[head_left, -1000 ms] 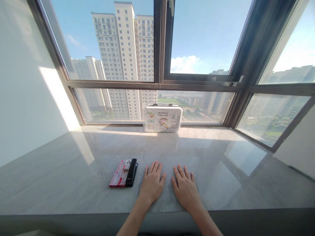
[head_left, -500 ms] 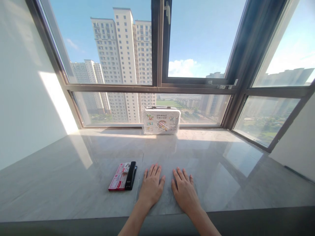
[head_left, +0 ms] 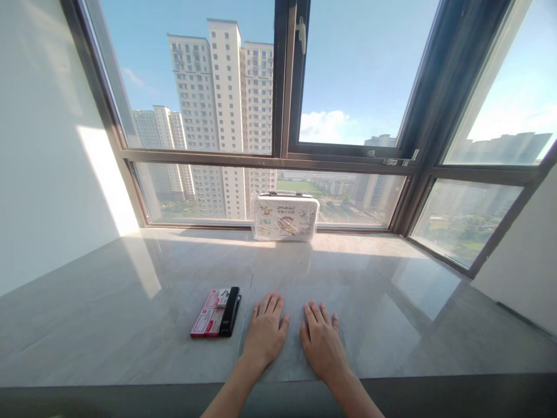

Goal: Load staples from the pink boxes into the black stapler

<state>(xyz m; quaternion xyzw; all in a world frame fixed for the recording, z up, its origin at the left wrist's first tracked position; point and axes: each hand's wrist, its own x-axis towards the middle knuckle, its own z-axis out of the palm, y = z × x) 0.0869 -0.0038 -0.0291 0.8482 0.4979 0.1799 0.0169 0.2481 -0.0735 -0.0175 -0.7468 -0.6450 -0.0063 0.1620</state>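
Both my hands lie palm down on a grey marble-look window sill (head_left: 152, 337). My left hand (head_left: 265, 331) has its fingers stretched out and holds nothing. A hand's width away, my right hand (head_left: 322, 337) rests flat with fingers extended, also bare. Left of my left hand, and apart from it, is a black stapler (head_left: 230, 312) standing along the right side of a red and white package (head_left: 206, 316). A smaller white box (head_left: 223, 298) with a stapler picture sits at that package's upper right.
Against the window at the back stands a white case (head_left: 286, 217) with cartoon prints, a dark handle and clear plastic wrap. Dark window frames (head_left: 200, 157) border the sill, with a white wall (head_left: 39, 174) on the left. The sill's front edge (head_left: 130, 385) runs near my wrists.
The camera view has tilted and shifted slightly. My hands stay flat in the same places, and the stapler, package and case have not moved on the sill.
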